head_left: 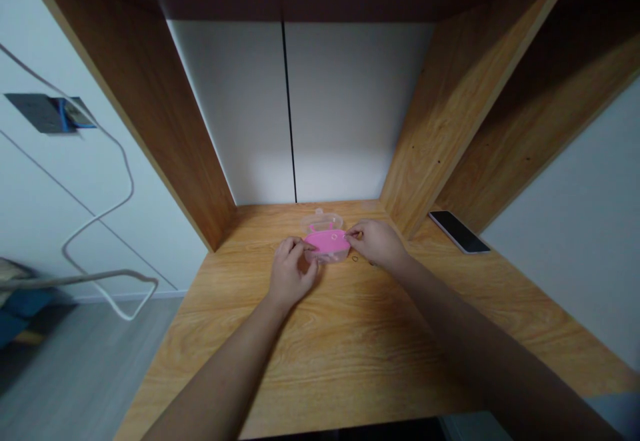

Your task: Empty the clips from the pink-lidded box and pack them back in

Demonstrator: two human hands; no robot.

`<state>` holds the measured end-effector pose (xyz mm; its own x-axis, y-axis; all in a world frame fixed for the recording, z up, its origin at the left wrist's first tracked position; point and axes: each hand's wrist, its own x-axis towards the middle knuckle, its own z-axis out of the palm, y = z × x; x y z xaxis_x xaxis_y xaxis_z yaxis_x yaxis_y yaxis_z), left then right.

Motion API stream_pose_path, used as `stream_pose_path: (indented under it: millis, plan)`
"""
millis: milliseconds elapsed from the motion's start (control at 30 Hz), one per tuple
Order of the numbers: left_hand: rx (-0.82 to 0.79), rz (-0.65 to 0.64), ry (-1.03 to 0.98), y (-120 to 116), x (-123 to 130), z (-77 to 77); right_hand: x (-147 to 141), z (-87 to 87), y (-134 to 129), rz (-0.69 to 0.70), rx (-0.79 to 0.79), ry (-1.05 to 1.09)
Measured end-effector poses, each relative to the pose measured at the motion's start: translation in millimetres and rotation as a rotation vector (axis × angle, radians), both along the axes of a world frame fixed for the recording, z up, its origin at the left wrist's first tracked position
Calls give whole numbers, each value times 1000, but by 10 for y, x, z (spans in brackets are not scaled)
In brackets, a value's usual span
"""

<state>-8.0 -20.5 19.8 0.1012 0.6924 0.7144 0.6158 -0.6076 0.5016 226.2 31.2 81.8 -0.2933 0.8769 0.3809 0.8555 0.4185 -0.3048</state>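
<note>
Reaching forward with both forearms angled inward, the left hand (293,273) and right hand (377,242) grip opposite edges of a pink plastic box (327,243), which sits on the wooden desk (300,361) just beside small dark rings (355,259).
</note>
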Motion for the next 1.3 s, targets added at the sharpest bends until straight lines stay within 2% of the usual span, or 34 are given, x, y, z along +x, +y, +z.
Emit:
stream_pose_path:
  millis: [267, 567, 933, 1300]
  plan:
    - [-24, 35, 27, 25, 0, -37, -135, 197, 130, -30, -170, -260]
    - [-34, -22, -46, 47, 10, -52, -153, 271, 81, -5, -177, -379]
    - [-43, -35, -66, 66, 13, -75, -87, 180, 116, 59, -103, -307]
    - [-52, -27, -64, 70, 11, -81, -101, 227, 114, 131, -102, -349]
